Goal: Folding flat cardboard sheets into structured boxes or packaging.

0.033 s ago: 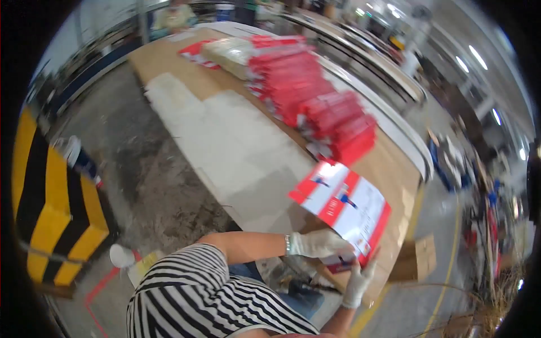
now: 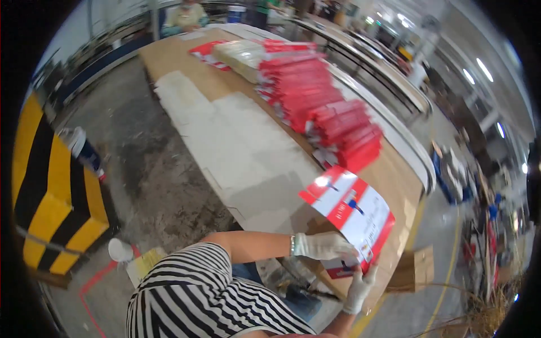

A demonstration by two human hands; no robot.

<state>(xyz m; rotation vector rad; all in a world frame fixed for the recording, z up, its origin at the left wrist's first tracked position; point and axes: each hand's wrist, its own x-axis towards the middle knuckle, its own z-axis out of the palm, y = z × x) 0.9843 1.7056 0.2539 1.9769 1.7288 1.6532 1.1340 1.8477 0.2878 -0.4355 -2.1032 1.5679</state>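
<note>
A red and white printed sheet [image 2: 356, 209] with small blue figures is at the near right end of the table, bowed upward. Its near end looks bent over into a short flap [image 2: 339, 271]. My left hand [image 2: 326, 246], in a white glove, comes across from the left and grips the sheet near that bend. At the near right corner my gloved right hand [image 2: 359, 290] pinches the edge between thumb and fingers. Some fingertips of both hands are hidden by the sheet. Beyond it, a long row of red packets or folded pieces [image 2: 315, 98] lies overlapped along the table.
Brown and pale board covers the table [image 2: 242, 146]. A clear-wrapped bundle [image 2: 239, 59] lies at its far end, near another person [image 2: 186, 19]. Below the right edge sits an open cardboard box [image 2: 412, 269]. A yellow-black striped block [image 2: 59, 197] and white cup [image 2: 120, 249] are on the left.
The view has shifted slightly, so the table and red row appear a little farther right and lower. Both hands keep their hold on the sheet.
</note>
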